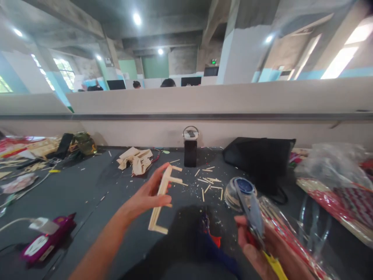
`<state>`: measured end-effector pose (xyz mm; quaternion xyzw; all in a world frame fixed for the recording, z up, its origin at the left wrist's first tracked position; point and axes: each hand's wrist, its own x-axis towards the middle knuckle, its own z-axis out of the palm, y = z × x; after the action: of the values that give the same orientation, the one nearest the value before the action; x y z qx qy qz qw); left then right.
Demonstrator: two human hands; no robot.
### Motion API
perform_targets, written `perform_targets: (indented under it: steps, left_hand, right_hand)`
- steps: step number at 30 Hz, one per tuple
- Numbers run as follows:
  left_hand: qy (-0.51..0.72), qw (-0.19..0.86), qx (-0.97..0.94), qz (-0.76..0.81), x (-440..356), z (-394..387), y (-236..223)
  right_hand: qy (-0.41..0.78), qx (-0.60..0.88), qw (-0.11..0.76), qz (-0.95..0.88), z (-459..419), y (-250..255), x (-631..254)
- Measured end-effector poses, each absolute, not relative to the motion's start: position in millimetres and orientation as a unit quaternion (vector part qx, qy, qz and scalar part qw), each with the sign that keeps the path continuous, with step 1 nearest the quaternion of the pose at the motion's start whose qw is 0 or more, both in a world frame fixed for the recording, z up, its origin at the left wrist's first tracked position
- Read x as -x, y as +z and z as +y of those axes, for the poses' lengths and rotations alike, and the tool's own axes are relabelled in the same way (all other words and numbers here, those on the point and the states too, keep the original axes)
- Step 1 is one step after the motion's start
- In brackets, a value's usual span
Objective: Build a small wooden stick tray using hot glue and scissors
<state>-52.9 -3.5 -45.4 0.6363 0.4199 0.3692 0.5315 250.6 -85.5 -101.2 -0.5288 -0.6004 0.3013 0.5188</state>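
Observation:
My left hand (147,197) grips a small frame of pale wooden sticks (159,200) between thumb and fingers, holding it above the dark table. Short crosspieces stick out from the frame's right side. At the lower right, my right hand (253,249) is closed around a pair of scissors (256,219) with grey blades and a yellow handle. The blades point up and away from me, partly in front of a round clear container with a blue top (245,186). Between the hands and farther back, several short cut sticks (210,180) lie scattered among small chips.
Crumpled brown paper (136,160) lies behind my left hand. A phone-like black device (190,152) stands against the partition (186,103). To the right are a black bag (259,161) and plastic-wrapped sticks (335,217). A purple power strip (48,239) with a plug sits at left.

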Motion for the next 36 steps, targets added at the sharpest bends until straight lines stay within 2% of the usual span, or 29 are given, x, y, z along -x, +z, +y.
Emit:
perform_targets:
  steps: [2,5,9,14,18,22,26,32,36]
  left_hand:
    - [0.46,0.653,-0.521,0.3,36.0,-4.6,-38.2]
    - [0.488,0.765,-0.396,0.144,5.4,-8.0,-34.1]
    - [0.444,0.838,-0.306,0.084,-21.3,-10.4,-36.2]
    - [0.436,0.853,-0.269,0.101,-24.8,-8.3,-46.4]
    - [0.456,0.852,-0.227,0.118,-24.1,-10.4,-60.8]
    - [0.514,0.822,-0.204,0.133,-26.8,-15.4,-69.8]
    - [0.568,0.782,-0.219,0.135,-29.6,-14.2,-69.4]
    - [0.549,0.792,-0.231,0.138,-30.7,-6.3,-66.7]
    - [0.46,0.85,-0.208,0.15,-27.3,-3.1,-65.4]
  right_hand:
    - [0.192,0.508,0.479,-0.689,-69.2,-78.8,-254.2]
    - [0.024,0.482,0.442,-0.756,-48.8,-43.6,-253.4]
    - [-0.041,0.436,0.414,-0.798,-32.8,-15.8,-242.7]
    - [-0.042,0.418,0.387,-0.821,-25.6,-17.1,-225.4]
    - [0.013,0.429,0.359,-0.829,-24.1,-33.2,-212.6]
    - [0.094,0.438,0.322,-0.834,-23.1,-45.8,-203.5]
    - [0.119,0.437,0.312,-0.836,-19.1,-45.8,-194.5]
    - [0.024,0.451,0.319,-0.833,-11.7,-43.7,-184.4]
    - [-0.067,0.449,0.289,-0.843,-11.4,-44.9,-194.8]
